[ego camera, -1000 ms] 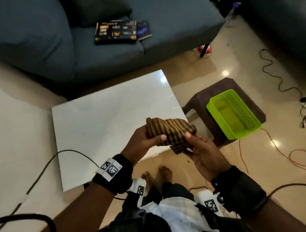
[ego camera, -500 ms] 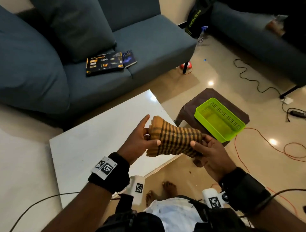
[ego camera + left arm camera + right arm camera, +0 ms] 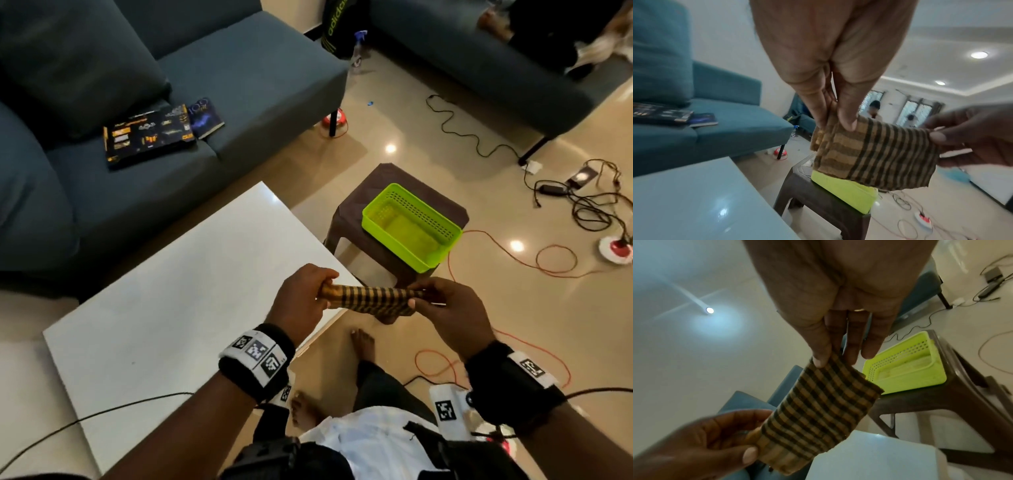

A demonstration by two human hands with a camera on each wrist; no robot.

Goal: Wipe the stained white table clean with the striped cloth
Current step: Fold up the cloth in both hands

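Note:
The striped brown-and-tan cloth (image 3: pixel 371 299) hangs folded in the air, stretched between both hands just off the right edge of the white table (image 3: pixel 164 308). My left hand (image 3: pixel 308 294) pinches its left end with thumb and fingers (image 3: pixel 846 120). My right hand (image 3: pixel 442 305) pinches the right end, thumb on top (image 3: pixel 819 361). In the left wrist view the cloth (image 3: pixel 875 155) hangs down as a flat rectangle; in the right wrist view the same cloth (image 3: pixel 824 412) runs between the two hands. The tabletop looks plain white and glossy from here.
A brown stool (image 3: pixel 352 219) right of the table carries a lime-green basket (image 3: pixel 409 228). Blue sofas (image 3: pixel 212 102) stand behind, with a black box (image 3: pixel 147 135) and a book on the seat. Orange and black cables (image 3: pixel 555 260) cross the tiled floor. My bare feet (image 3: pixel 363 342) are below.
The cloth went from a bunched wad to a folded strip pulled taut between both hands. The head view tilted up, showing more of the room.

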